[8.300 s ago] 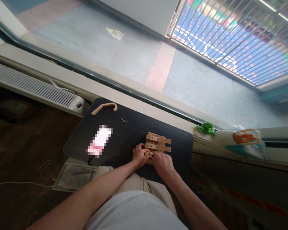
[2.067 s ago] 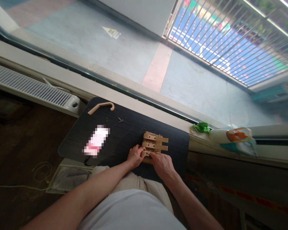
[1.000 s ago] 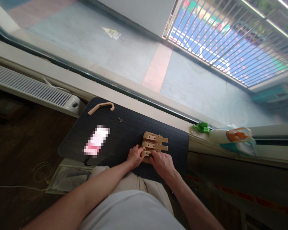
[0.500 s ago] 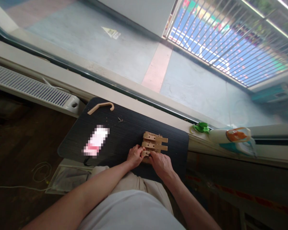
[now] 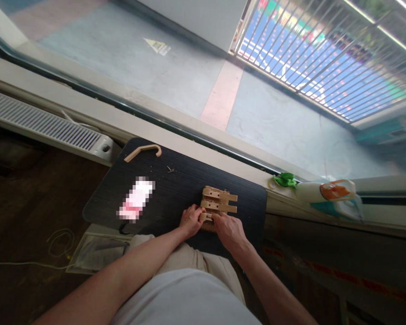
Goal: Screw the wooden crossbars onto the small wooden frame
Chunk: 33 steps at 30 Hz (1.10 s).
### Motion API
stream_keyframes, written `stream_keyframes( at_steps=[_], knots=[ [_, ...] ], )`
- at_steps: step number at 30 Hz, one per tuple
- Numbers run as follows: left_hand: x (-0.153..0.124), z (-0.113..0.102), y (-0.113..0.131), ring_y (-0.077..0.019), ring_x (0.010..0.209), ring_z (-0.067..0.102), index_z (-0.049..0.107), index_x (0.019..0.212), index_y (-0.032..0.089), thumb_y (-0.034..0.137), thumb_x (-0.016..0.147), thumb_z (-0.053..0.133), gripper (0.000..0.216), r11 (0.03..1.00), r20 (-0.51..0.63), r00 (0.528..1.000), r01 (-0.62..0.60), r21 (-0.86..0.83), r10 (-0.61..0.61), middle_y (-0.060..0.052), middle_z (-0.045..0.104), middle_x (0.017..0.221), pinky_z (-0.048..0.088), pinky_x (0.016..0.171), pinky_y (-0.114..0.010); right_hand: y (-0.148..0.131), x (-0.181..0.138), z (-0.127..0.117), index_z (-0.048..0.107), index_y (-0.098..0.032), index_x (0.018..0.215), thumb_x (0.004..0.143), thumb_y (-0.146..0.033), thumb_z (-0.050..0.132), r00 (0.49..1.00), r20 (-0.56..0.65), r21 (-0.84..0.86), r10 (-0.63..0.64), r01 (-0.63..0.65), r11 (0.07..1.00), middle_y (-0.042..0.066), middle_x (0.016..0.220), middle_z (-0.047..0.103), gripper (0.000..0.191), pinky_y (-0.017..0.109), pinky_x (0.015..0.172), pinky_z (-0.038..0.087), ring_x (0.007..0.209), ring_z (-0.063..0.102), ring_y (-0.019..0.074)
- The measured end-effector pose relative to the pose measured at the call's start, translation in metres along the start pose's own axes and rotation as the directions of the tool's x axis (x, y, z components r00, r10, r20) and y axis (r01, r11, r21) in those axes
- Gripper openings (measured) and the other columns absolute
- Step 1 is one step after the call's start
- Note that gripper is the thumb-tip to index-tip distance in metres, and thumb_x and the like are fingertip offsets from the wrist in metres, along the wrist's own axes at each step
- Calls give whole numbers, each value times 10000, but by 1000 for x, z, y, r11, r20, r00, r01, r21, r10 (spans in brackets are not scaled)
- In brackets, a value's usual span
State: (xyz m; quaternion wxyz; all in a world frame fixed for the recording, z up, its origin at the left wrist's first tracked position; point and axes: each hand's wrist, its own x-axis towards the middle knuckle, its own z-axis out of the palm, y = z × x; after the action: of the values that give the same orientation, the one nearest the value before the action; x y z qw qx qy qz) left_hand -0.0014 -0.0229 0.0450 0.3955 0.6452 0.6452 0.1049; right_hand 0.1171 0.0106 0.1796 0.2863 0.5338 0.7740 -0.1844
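Observation:
Several pale wooden pieces with dark holes lie side by side on a brown rough-looking base [image 5: 208, 228] at the right of the black table. The far wooden piece [image 5: 218, 195] and the middle wooden piece [image 5: 219, 206] stick out to the right. On the nearest wooden piece [image 5: 207, 217], my left hand [image 5: 191, 221] is closed with its fingertips at the left end. My right hand [image 5: 229, 229] is bent over the right part of the same piece, fingers pressed together and hiding that end. Whether it holds anything small there is hidden.
The black table [image 5: 176, 212] carries a hook-shaped wooden piece [image 5: 142, 150], some small screw-like bits [image 5: 170, 169] and a blurred-out item [image 5: 137, 198]. Beyond are a window sill [image 5: 203, 146] and a radiator [image 5: 47, 122]. A green bundle [image 5: 284, 179] and a bottle [image 5: 311, 192] stand right.
My right hand's fingers have shifted slightly right along the nearest wooden piece, showing more of its top. My left hand stays at its end. The view has moved very slightly.

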Motion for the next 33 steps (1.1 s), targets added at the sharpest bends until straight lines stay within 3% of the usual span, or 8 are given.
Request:
stream_keyframes(
  at_steps=[9,14,20,33],
  knots=[
    [0,-2,3,-166,956,493,577,956,264,206,763,463,231,1000,19,999,29,10,-29,-19,535,959,356,815,-278,-3,1,3,546,-201,847,877,-269,334,999,3,-13,52,-52,999,46,803,657,225,235,636,396,769,618,146],
    [0,-2,2,-167,964,490,575,965,264,218,771,462,229,1000,20,1000,19,-10,-19,-19,533,963,350,820,-279,-2,-4,-6,526,-242,966,830,-231,410,1000,-11,-11,16,-16,1000,26,858,661,179,241,639,393,790,616,153],
    [-1,-3,3,-165,969,490,580,961,266,222,771,460,229,999,29,999,39,-12,-39,-16,538,967,349,824,-274,-2,-3,-3,556,-247,930,855,-181,334,1000,26,-15,-18,19,1000,31,876,651,243,240,651,394,805,608,142],
    [0,-4,3,-171,989,482,579,976,272,211,756,476,250,999,43,998,47,-4,-47,-17,536,983,353,837,-280,-9,-1,-1,563,-192,847,852,-266,388,999,12,-24,45,-45,999,59,810,666,189,247,630,414,754,624,167]
  ],
)
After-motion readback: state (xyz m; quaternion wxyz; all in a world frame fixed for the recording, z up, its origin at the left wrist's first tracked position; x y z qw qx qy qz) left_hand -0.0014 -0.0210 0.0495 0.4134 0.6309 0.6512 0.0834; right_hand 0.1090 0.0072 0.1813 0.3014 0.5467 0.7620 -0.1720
